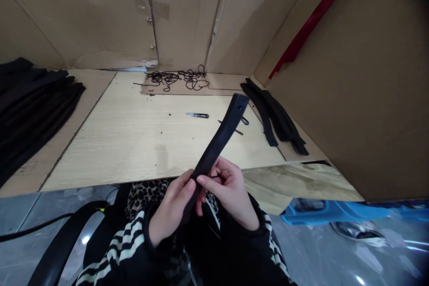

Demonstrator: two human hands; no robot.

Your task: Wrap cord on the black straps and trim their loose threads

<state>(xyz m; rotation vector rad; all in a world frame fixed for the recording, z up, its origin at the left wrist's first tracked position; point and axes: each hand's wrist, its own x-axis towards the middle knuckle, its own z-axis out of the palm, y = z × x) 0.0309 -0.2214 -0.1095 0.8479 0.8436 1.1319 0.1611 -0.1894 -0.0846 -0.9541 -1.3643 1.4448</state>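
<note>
A long black strip [216,145], with a small hole close to its upper end, slants up over the table's front edge. My left hand [176,201] is closed round its lower part, thumb on the near face. From the other side my right hand [231,192] pinches the same strip, its thumb beside the left thumb. A short dark bit, perhaps cord, shows by the right fingers; what it joins is hidden. Thread snips [197,115] lie on the table beyond the strip. A second dark tool [245,120] is partly covered by the strip.
Several black strips [36,98] are piled at the left, and more strips [276,118] lie at the right. Tangled dark cord [174,78] rests at the back. Cardboard walls [187,13] enclose the pale tabletop [117,143]; a red strip [311,22] hangs on the right wall.
</note>
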